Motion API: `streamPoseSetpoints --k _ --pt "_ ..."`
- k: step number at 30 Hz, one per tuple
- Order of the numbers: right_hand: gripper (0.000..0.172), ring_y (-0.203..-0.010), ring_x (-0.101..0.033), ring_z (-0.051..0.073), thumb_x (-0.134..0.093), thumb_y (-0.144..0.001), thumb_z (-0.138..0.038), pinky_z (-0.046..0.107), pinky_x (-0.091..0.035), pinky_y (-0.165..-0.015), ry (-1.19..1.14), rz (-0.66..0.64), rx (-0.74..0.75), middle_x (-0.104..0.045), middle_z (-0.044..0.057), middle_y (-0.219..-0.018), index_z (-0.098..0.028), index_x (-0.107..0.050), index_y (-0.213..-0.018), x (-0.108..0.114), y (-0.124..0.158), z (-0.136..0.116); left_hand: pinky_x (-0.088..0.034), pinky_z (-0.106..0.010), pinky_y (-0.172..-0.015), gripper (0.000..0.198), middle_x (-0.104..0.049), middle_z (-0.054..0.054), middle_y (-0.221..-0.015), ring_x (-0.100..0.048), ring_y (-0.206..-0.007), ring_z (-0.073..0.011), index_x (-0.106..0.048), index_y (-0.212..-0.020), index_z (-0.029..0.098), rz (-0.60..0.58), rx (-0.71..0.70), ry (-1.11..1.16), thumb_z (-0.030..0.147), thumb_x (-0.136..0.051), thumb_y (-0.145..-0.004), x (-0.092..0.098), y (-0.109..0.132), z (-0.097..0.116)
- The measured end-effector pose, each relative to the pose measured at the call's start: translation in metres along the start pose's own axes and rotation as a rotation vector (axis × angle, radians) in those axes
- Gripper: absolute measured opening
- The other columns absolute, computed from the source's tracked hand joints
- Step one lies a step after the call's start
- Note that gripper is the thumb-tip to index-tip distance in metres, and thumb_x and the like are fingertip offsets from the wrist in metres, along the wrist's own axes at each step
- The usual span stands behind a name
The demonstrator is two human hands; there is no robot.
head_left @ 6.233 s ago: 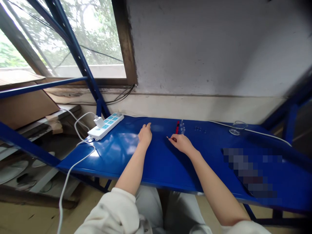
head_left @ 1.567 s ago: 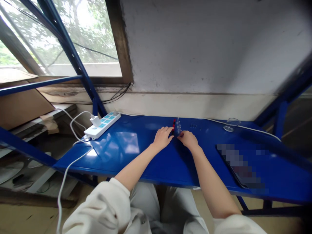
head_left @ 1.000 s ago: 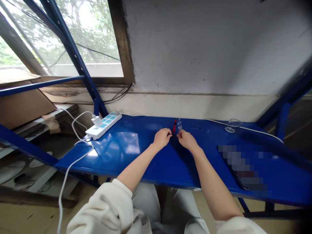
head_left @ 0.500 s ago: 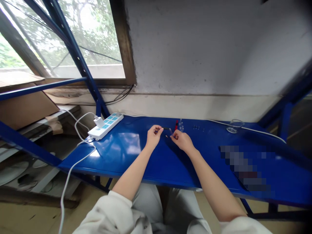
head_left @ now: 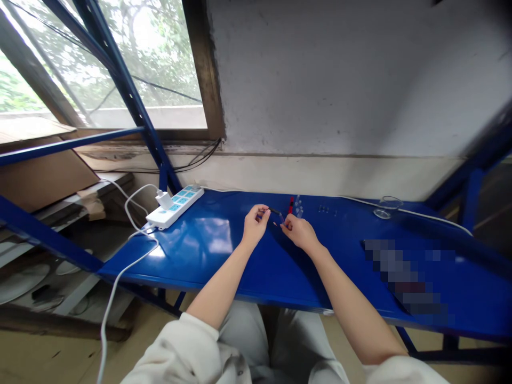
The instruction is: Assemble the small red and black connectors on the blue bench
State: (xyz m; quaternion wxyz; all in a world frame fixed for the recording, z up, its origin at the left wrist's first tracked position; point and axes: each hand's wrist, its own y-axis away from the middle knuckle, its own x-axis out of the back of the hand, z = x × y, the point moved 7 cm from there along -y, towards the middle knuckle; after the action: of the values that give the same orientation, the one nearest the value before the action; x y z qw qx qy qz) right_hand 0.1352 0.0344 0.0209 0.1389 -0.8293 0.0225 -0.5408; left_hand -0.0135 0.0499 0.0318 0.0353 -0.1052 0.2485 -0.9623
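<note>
Over the back middle of the blue table [head_left: 200,256], my left hand [head_left: 256,221] is closed on a thin black stick [head_left: 274,211] that points to the right. My right hand [head_left: 298,229] pinches a small clear tube [head_left: 281,217] close to the stick's far end; whether the two touch is too small to tell. Just below them lies a tiny pale piece [head_left: 275,224]. Behind my right hand are a slim red and black object [head_left: 291,205] and several small clear plastic pieces [head_left: 298,205]. More tiny clear parts [head_left: 323,209] lie further right.
At the table's back left sits a white power strip [head_left: 162,217] with a plugged-in charger [head_left: 164,199]; its white cable [head_left: 114,293] hangs over the edge. A clear round container [head_left: 383,213] stands back right beside a white cord [head_left: 432,217]. Something blurred out [head_left: 400,272] lies front right.
The black stick now slants down to the right towards the clear tube, where before it lay nearly level. Both hands have otherwise barely moved; the whole view has shifted slightly.
</note>
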Motion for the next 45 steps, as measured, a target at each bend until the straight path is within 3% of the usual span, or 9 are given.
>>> streamPoseSetpoints --k 4,8,18,26,31,37,45 --pt "0.010 -0.051 -0.050 0.012 -0.046 -0.077 -0.031 0.021 -0.023 -0.046 0.007 0.022 0.002 -0.055 -0.001 -0.056 -0.021 -0.049 -0.075 0.001 0.000 0.001 -0.041 -0.019 -0.057 0.026 -0.059 -0.005 -0.089 -0.053 -0.068 -0.0092 -0.056 -0.102 0.018 -0.083 -0.129 -0.070 0.030 -0.044 -0.083 -0.006 0.006 0.017" --pt "0.014 -0.052 -0.051 0.013 -0.045 -0.078 -0.034 0.021 -0.024 -0.047 -0.011 0.090 -0.003 -0.055 -0.001 -0.058 -0.021 -0.049 -0.076 0.005 0.000 0.003 -0.044 -0.022 -0.067 0.031 -0.058 -0.005 -0.094 -0.053 -0.074 -0.0100 -0.055 -0.112 0.022 -0.221 -0.259 -0.176 0.026 -0.042 -0.084 -0.016 0.014 0.028" --pt "0.023 -0.054 -0.053 0.013 -0.040 -0.082 -0.039 0.021 -0.029 -0.050 -0.060 0.215 -0.012 -0.055 0.000 -0.058 -0.021 -0.053 -0.080 0.013 0.005 0.002 -0.045 -0.026 -0.077 0.044 -0.057 -0.004 -0.099 -0.054 -0.087 -0.0118 -0.038 -0.128 0.028 -0.283 -0.283 -0.275 0.021 -0.038 -0.085 -0.021 0.019 0.026" --pt "0.024 -0.051 -0.050 0.012 -0.040 -0.082 -0.038 0.020 -0.029 -0.051 -0.063 0.215 0.036 -0.055 -0.001 -0.058 -0.020 -0.055 -0.085 0.013 0.003 -0.002 -0.045 -0.022 -0.064 0.038 -0.056 -0.006 -0.100 -0.053 -0.068 -0.0079 -0.045 -0.122 0.024 -0.136 -0.209 -0.137 0.030 -0.041 -0.085 -0.012 0.011 0.024" --pt "0.024 -0.051 -0.050 0.012 -0.041 -0.082 -0.040 0.020 -0.028 -0.050 -0.059 0.178 0.075 -0.056 -0.001 -0.059 -0.021 -0.056 -0.086 0.009 0.004 -0.008 -0.043 -0.019 -0.055 0.026 -0.056 -0.006 -0.098 -0.055 -0.068 -0.0081 -0.061 -0.096 0.019 -0.084 -0.093 -0.003 0.036 -0.049 -0.080 -0.008 0.003 0.013" --pt "0.024 -0.051 -0.052 0.012 -0.042 -0.083 -0.038 0.020 -0.029 -0.050 -0.049 0.196 0.105 -0.057 -0.001 -0.059 -0.021 -0.057 -0.086 0.007 0.005 -0.009 -0.043 -0.018 -0.054 0.025 -0.059 -0.006 -0.092 -0.054 -0.069 -0.0089 -0.062 -0.086 0.015 -0.098 -0.020 0.101 0.036 -0.055 -0.075 -0.007 0.001 0.006" --pt "0.026 -0.050 -0.054 0.012 -0.040 -0.083 -0.038 0.020 -0.029 -0.048 -0.040 0.242 0.159 -0.060 0.000 -0.058 -0.020 -0.059 -0.086 0.005 0.006 -0.009 -0.040 -0.016 -0.051 0.018 -0.056 -0.004 -0.085 -0.052 -0.066 -0.0077 -0.061 -0.079 0.015 -0.120 -0.054 0.110 0.031 -0.058 -0.074 -0.009 0.002 0.007"
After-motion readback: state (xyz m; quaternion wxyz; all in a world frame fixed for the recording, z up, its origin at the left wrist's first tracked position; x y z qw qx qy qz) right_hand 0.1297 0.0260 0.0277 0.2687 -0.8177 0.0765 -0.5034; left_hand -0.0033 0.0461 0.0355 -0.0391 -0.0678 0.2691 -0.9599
